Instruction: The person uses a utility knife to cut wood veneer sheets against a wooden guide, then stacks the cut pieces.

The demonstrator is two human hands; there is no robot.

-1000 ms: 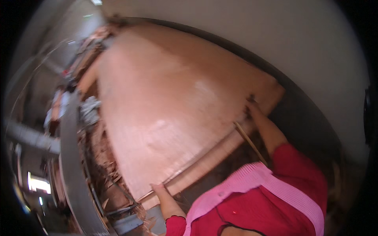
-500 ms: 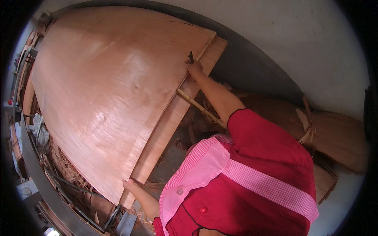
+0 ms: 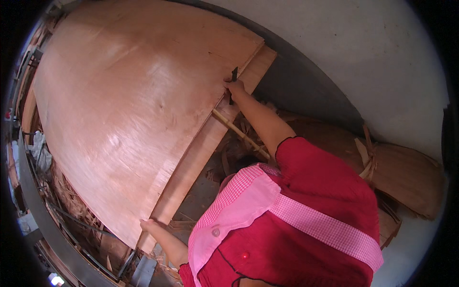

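A broad, glossy sheet of wood veneer [image 3: 124, 110] spreads out in front of me over a stack whose lower pale sheet [image 3: 189, 165] juts out along the near edge. At the near left corner, my left hand [image 3: 150, 225] is closed on the veneer's edge, its fingertips partly hidden. Farther right along that edge, my right hand [image 3: 234, 87] is wrapped round a slim dark tool [image 3: 234, 73]. The tool stands up out of the fist, and its exact kind cannot be made out. That hand also rests at the veneer's edge. Between my hands, a bamboo stick [image 3: 241, 134] reaches from the edge toward my body.
A metal rail [image 3: 45, 220] curves along the left, with wood scraps [image 3: 71, 196] and crumpled plastic [image 3: 41, 153] beside it. Behind my right arm stands a wall [image 3: 334, 43] with a dark lower band. More brown veneer [image 3: 406, 177] lies at the right.
My left hand and the sheet's near left corner have shifted slightly left in view. The tool in my right hand has tilted a little, and a dark part now shows below the fist.
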